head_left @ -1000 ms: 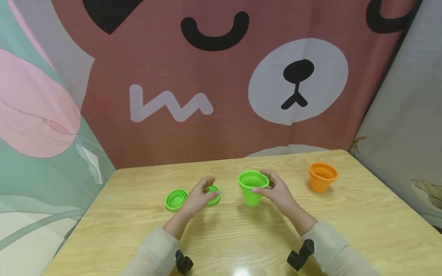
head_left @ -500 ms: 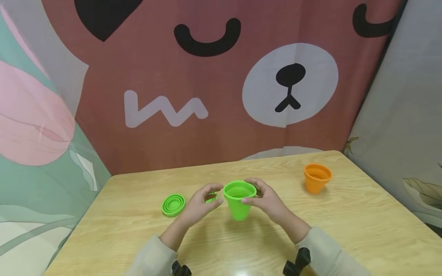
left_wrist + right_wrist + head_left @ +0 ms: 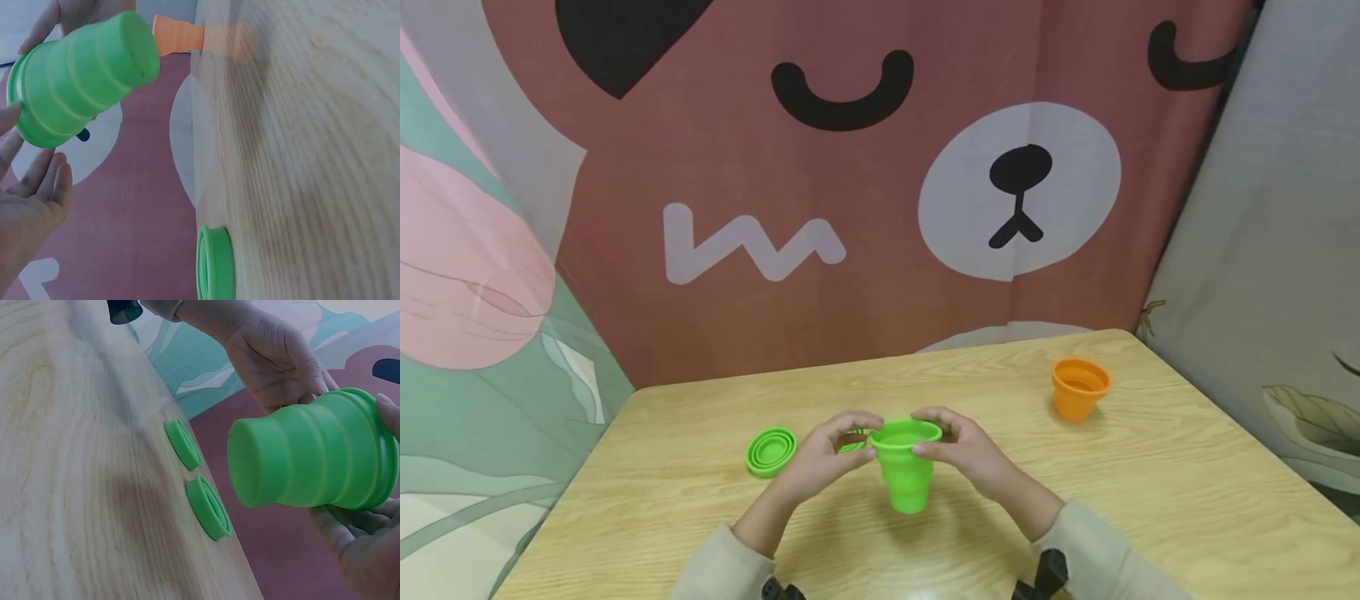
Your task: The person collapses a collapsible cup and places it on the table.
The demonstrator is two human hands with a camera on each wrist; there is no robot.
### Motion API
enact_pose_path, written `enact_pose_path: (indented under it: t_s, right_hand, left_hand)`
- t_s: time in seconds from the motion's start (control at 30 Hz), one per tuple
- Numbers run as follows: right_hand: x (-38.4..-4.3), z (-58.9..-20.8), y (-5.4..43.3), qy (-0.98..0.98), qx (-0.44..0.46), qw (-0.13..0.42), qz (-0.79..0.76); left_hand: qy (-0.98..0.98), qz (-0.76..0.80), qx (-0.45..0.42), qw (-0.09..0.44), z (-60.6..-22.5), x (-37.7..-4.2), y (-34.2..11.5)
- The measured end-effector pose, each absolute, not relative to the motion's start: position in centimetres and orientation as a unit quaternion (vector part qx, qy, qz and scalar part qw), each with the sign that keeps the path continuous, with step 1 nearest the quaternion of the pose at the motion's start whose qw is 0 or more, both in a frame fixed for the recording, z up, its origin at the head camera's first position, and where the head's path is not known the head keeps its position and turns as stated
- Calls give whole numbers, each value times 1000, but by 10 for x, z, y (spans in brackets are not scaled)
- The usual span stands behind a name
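Observation:
An expanded green collapsible cup (image 3: pixel 907 467) is held upright just above the table between both hands. My right hand (image 3: pixel 976 460) grips the right side of its rim, thumb at the front and fingers behind. On the opposite side, my left hand (image 3: pixel 814 462) has its thumb and fingers at the rim, as the left wrist view also shows. Two flattened green collapsible cups lie beyond the left hand: one (image 3: pixel 772 452) in plain sight, the other (image 3: pixel 852 442) mostly hidden by that hand. In the right wrist view both flattened cups (image 3: pixel 209 509) show side by side.
An expanded orange collapsible cup (image 3: pixel 1078 388) stands toward the back right of the wooden table (image 3: pixel 700 525). A curtain (image 3: pixel 737 325) with a bear print hangs along the far edge. Small black devices (image 3: pixel 1045 573) sit at the wrists.
The right hand has brought the green cup leftward and nearer to me. The left hand has come up to its rim, where it was apart before. The view has shifted slightly.

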State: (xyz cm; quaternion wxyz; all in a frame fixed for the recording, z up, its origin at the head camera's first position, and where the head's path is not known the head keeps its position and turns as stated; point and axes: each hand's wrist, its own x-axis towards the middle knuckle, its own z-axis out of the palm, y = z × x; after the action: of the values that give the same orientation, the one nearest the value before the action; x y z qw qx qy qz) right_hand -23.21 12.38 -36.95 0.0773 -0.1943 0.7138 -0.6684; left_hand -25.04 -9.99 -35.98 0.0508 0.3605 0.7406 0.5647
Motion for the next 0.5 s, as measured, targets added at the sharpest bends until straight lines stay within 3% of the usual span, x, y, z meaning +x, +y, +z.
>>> enact_pose_path:
  t_s: [0.23, 0.5]
  right_hand:
    - [-228, -372, 123, 719, -187, 83, -664]
    - [-226, -368, 125, 713, -222, 83, -660]
  left_hand:
    - [736, 550, 391, 54, -363, -250, -101]
    - [724, 591, 340, 104, -367, -251, -107]
